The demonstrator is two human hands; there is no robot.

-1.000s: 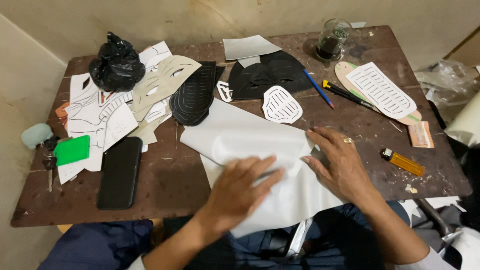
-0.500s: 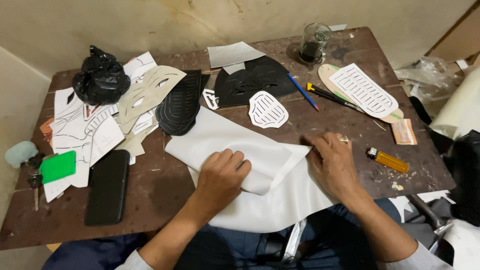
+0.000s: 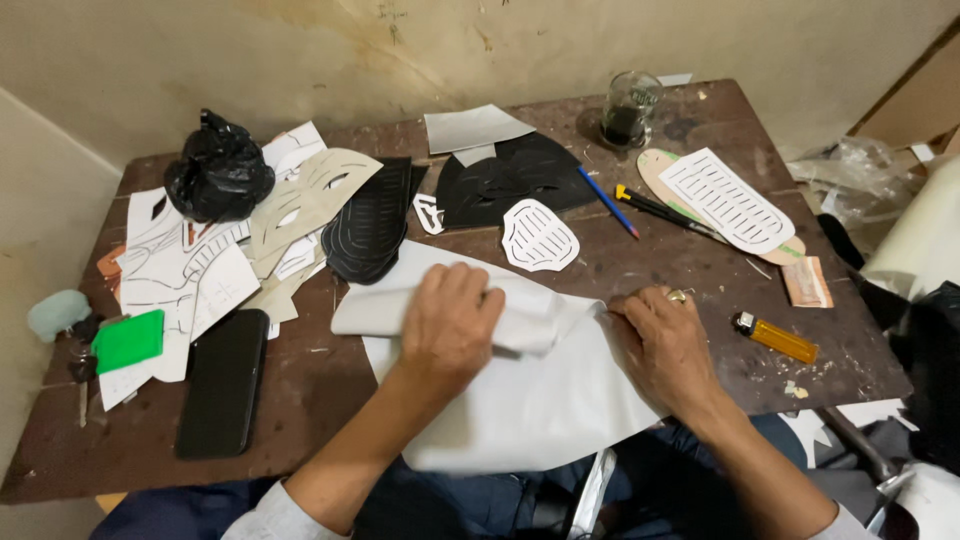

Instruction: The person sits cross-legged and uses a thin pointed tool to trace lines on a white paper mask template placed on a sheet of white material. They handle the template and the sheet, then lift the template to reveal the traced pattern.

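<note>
White sheet (image 3: 520, 410) under both hands, left hand (image 3: 450, 325) gripping its fold, right hand (image 3: 665, 345) pinching its edge

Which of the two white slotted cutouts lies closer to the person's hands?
The small shield-shaped white cutout, just above the left hand on bare table. The long sole-shaped one lies farther off, on a tan insole by the pens.

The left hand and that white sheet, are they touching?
Touching. The head view shows the left hand pressed flat on the folded white sheet, fingers curled over the fold, no gap visible.
</note>
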